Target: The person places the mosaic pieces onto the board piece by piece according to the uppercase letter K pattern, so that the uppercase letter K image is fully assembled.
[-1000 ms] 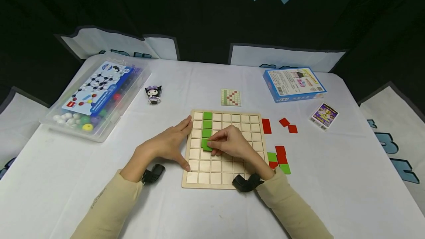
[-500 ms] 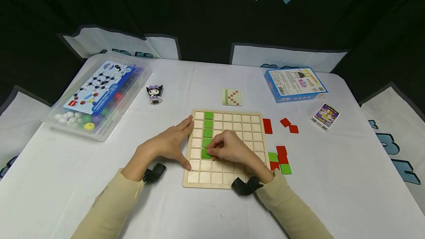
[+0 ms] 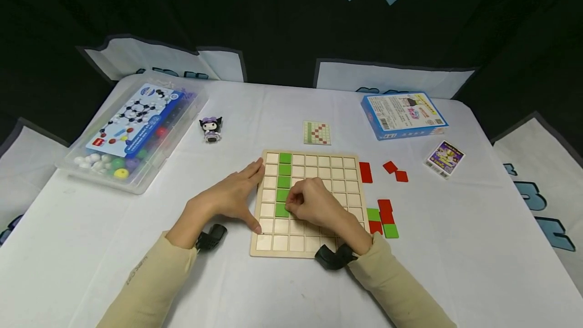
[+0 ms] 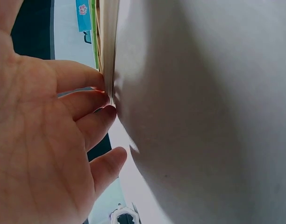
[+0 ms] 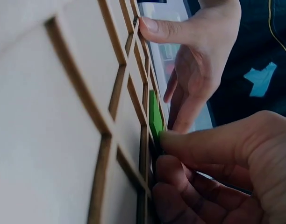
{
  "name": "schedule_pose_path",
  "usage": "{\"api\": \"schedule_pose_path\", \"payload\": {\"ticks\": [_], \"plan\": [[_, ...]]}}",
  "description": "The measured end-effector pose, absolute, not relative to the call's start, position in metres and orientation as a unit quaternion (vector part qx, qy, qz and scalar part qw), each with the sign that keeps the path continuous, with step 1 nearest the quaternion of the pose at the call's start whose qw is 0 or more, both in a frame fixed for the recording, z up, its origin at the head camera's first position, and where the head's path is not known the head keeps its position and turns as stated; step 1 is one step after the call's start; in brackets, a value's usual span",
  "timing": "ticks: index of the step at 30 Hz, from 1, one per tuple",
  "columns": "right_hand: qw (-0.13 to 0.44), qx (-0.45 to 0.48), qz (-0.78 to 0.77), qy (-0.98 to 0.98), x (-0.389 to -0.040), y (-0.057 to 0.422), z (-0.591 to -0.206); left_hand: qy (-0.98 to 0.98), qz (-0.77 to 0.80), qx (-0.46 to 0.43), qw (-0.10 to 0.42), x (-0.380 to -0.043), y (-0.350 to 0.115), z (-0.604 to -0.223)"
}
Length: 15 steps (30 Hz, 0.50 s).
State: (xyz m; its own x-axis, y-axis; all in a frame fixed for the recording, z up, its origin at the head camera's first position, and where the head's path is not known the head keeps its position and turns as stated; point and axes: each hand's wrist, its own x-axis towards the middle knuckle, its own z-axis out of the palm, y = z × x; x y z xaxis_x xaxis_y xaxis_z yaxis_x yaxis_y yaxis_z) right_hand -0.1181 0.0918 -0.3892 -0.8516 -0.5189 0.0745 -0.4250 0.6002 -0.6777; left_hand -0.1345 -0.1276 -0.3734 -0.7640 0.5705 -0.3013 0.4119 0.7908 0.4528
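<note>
Evidently, below the centre of the head view, the right hand (image 3: 314, 201) pinched the edge of the fifth green tile (image 3: 281, 210) down a column of the wooden grid board (image 3: 281, 243). The right wrist view alone revealed its thumb meeting that tile; the left wrist view, the palm of the left hand (image 4: 45, 135), fingers extended against the board.

Centred on the white cloth-covered table (image 3: 255, 292), a square pale-wood grid board (image 3: 281, 226). Along its second column from the left, starting at the far edge, five green square tiles (image 3: 284, 182). Beside its right edge, loose red and green square tiles (image 3: 385, 211). Behind it, a small square red-and-green patterned card (image 3: 317, 133). Far left, a clear plastic rectangular case (image 3: 136, 118); between case and card, a small black-and-purple figurine (image 3: 211, 129). Behind right, a blue rectangular box (image 3: 407, 113); before it, a purple-and-white rectangular printed card (image 3: 446, 159).
</note>
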Motion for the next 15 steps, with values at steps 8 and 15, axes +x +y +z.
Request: {"api": "schedule_pose_path", "payload": {"ticks": [8,15], "plan": [[0.085,-0.270,-0.375,0.883,-0.121,0.095,-0.392,0.922,0.182,0.267,0.214,-0.135,-0.128,-0.374],[0.107,-0.276,-0.378,0.877,-0.125,0.106,-0.389,0.921,0.183,0.265,0.219,-0.135,-0.128,-0.374]]}}
